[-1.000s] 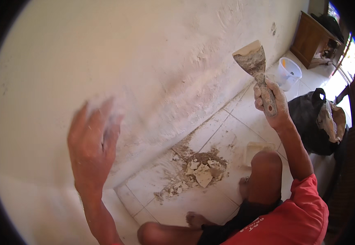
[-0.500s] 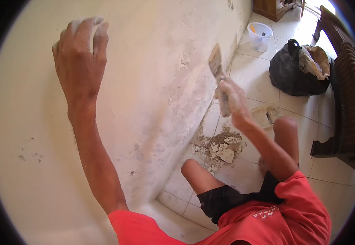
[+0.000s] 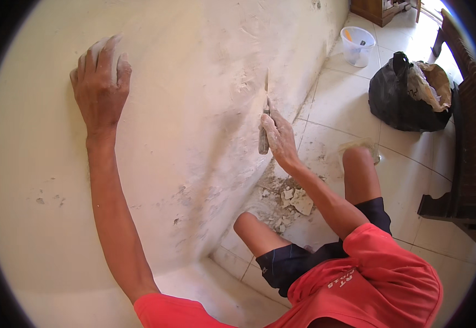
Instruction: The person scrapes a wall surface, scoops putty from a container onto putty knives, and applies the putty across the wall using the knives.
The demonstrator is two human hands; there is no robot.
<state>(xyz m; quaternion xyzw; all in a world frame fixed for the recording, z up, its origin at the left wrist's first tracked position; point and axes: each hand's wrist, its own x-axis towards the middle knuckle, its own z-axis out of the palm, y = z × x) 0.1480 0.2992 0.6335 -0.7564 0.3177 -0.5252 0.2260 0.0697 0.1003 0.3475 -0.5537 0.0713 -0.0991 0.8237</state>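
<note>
The pale plastered wall (image 3: pixel 172 126) rises along my left side, with rough, bare and pitted patches toward its lower part. My left hand (image 3: pixel 101 90) rests against it at the upper left, whitened with dust, its fingers apart and slightly bent, holding nothing. In my right hand (image 3: pixel 282 139) is a putty knife (image 3: pixel 263 136), gripped by its handle. The blade points upward and is seen almost edge-on, close to the rough patch low on the wall. Whether the blade touches the plaster I cannot tell.
Broken plaster chips (image 3: pixel 298 202) and dust lie on the tiled floor by my knees. A shallow container (image 3: pixel 378 156) is partly hidden behind my right knee. Farther off stand a clear plastic bucket (image 3: pixel 357 49), a black bag (image 3: pixel 394 98), a dark wooden bench (image 3: pixel 468 142) and a wooden cabinet (image 3: pixel 373 10).
My right hand has swung left with the putty knife, from over the floor to the wall, turning the blade edge-on. My left hand has shifted slightly down and left along the wall.
</note>
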